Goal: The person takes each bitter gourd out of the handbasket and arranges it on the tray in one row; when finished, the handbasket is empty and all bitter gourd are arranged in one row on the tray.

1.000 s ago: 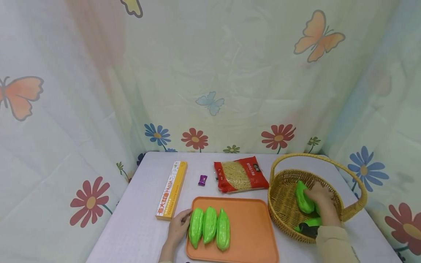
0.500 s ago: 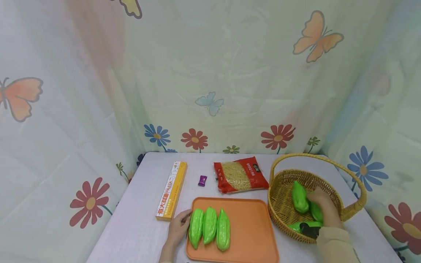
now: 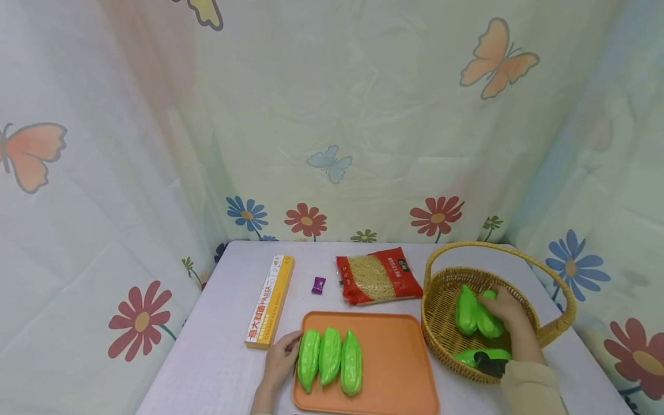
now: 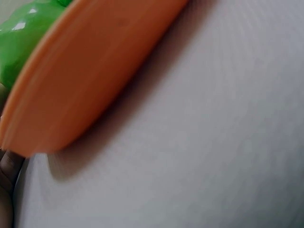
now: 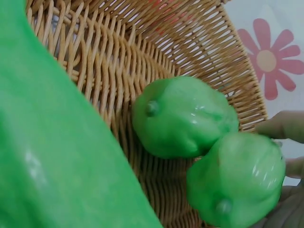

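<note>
In the head view, my left hand [image 3: 282,358] holds the left rim of an orange tray [image 3: 389,363]. Three bright green, ridged bitter melons [image 3: 329,356] lie side by side in the tray's left half. My right hand [image 3: 508,308] reaches into a round wicker basket [image 3: 441,323] and grips a bitter melon [image 3: 489,323] by its far end. Close alongside is another bitter melon [image 3: 466,310], and a third melon [image 3: 467,357] lies nearer the basket's front, partly behind the black wrist camera. In the right wrist view, fingers [image 5: 282,126] meet the held melon [image 5: 237,180].
A yellow and white pasta box [image 3: 271,302] lies left of the tray. Behind the tray are a small purple candy [image 3: 319,285] and a red bag of pasta [image 3: 378,276]. The basket's tall handle [image 3: 557,328] arches over it at the right.
My right hand has let go of one bitter melon, which now rests further left in the basket, and has taken hold of the one beside it. The left hand stays at the tray.
</note>
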Demonstrator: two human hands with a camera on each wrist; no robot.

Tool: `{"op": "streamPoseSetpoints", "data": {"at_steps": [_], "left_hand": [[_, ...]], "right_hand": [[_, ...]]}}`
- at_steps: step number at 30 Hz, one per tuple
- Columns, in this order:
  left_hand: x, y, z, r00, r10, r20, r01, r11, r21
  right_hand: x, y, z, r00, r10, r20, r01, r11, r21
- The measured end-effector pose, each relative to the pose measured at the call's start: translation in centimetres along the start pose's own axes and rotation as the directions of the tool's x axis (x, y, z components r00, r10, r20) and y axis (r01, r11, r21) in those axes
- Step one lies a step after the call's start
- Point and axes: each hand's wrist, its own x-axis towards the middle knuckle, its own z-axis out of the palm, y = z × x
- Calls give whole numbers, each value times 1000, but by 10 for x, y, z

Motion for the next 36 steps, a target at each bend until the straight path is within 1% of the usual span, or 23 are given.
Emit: {"op": "streamPoseSetpoints", "data": {"at_steps": [2, 4, 5, 10, 16, 17, 23, 24, 26, 28, 32, 36], "left_hand": [[0, 0, 0, 1000, -11, 4, 11, 1000, 2], [0, 1, -1, 1000, -29, 9, 29, 1000, 5], [1, 1, -1, 999, -39, 11, 39, 999, 3], [1, 4, -3, 999, -46, 18, 46, 999, -1], [1, 6, -3, 998, -60, 16, 60, 998, -2], [1, 6, -3, 999, -51, 17, 51, 999, 1], [1, 5, -2, 998, -50, 27, 50, 999, -3], [1, 4, -2, 998, -61, 28, 61, 998, -6], [1, 4, -2, 998, -62, 33, 62, 998, -5], [1, 5, -2, 998, -54, 35, 54, 999, -4], [0, 6, -2, 999, -42, 28, 42, 999, -5], [-2, 7, -3, 999, -36, 20, 36, 999, -4]], "right_hand": [[-2, -4, 1, 1000, -3, -4, 3, 999, 46], [-4, -9, 1, 1000, -10, -8, 11, 998, 63], [-7, -13, 0, 1000, -9, 5, 9, 996, 84], [-15, -26, 1, 999, -42, 1, 41, 994, 101], [-25, -43, 7, 993, -108, -49, 113, 988, 108], [-26, -45, 8, 992, -116, -55, 121, 987, 108], [-33, -61, 16, 989, -136, -57, 143, 977, 160], [-35, -64, 17, 989, -140, -57, 147, 974, 171], [-39, -70, 20, 987, -149, -56, 157, 969, 190], [-43, -76, 22, 985, -162, -56, 170, 965, 199], [-49, -84, 27, 979, -194, -65, 203, 956, 213], [-54, -89, 34, 978, -199, -66, 209, 951, 229]]}}
